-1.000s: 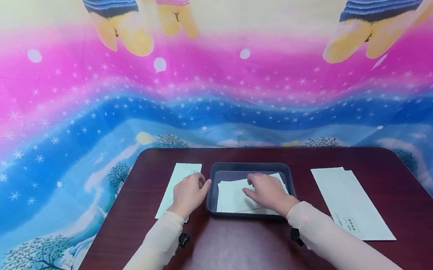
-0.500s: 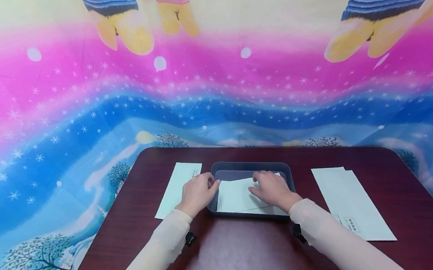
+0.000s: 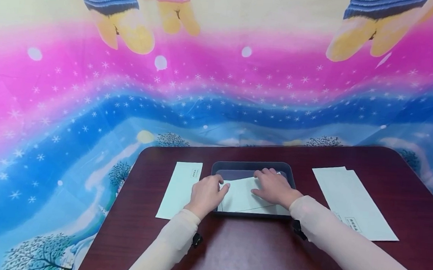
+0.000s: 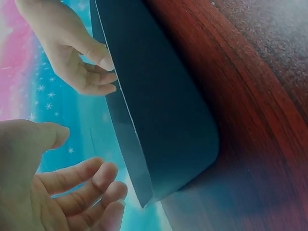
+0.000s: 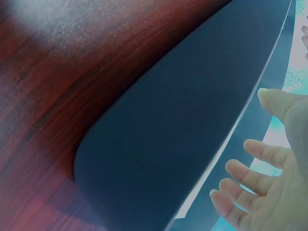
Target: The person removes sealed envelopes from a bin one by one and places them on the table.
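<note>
A dark grey tray (image 3: 233, 165) sits on the table with pale green-white envelopes or paper sheets (image 3: 246, 192) overlapping inside it. My left hand (image 3: 207, 195) hovers over the tray's left side, thumb and fingers apart, as the left wrist view also shows of the left hand (image 4: 72, 187). Over the papers' right part is my right hand (image 3: 275, 188), its fingers spread and loosely bent. In the right wrist view nothing lies between the thumb and fingers of the right hand (image 5: 269, 183). The papers' far right corner is partly hidden by that hand.
One pale envelope (image 3: 178, 187) with a small printed box lies left of the tray. To the right, overlapping long envelopes (image 3: 356, 201) lie slanted on the dark red wooden table (image 3: 249, 252). A colourful printed cloth (image 3: 221, 76) hangs behind the table's far edge.
My left hand has moved right, from beside the tray to over its left side. My right hand has shifted slightly right and away from me. The envelopes on the table stay put.
</note>
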`<state>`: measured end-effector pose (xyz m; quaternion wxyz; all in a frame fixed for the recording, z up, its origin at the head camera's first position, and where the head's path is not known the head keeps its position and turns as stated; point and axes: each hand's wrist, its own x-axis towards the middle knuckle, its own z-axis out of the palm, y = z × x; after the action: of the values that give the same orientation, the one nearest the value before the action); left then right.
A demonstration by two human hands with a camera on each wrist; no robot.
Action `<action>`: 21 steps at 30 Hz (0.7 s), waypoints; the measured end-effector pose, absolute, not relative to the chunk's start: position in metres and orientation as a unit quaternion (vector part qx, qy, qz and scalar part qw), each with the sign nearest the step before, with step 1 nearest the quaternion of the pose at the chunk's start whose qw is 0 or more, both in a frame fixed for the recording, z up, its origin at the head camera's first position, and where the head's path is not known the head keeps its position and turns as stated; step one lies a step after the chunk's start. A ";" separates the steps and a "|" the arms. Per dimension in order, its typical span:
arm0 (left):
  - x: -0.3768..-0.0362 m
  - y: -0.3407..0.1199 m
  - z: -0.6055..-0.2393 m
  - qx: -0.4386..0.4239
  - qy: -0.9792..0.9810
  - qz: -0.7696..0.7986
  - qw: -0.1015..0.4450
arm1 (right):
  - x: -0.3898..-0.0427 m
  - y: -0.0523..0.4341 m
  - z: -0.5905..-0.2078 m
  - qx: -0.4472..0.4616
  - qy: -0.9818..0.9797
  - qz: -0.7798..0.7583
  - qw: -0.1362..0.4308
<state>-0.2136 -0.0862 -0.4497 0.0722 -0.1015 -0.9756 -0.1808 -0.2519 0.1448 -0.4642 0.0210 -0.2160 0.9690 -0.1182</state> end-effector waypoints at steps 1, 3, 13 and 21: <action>-0.214 -0.085 -0.450 -0.102 -0.976 -0.178 0.071 | -0.253 0.145 -0.465 -0.216 0.969 -0.115 0.023; -0.214 -0.084 -0.451 -0.104 -0.976 -0.176 0.068 | -0.254 0.146 -0.466 -0.213 0.970 -0.112 0.029; -0.214 -0.079 -0.452 -0.108 -0.976 -0.179 0.058 | -0.261 0.153 -0.467 -0.212 0.969 -0.096 0.085; -0.216 -0.075 -0.456 -0.112 -0.978 -0.168 0.049 | -0.264 0.154 -0.472 -0.212 0.967 -0.098 0.098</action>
<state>-0.2159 -0.0755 -0.4562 0.0493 -0.1119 -0.9781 -0.1683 -0.2640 0.1542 -0.4718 0.0975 -0.2121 0.9674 -0.0981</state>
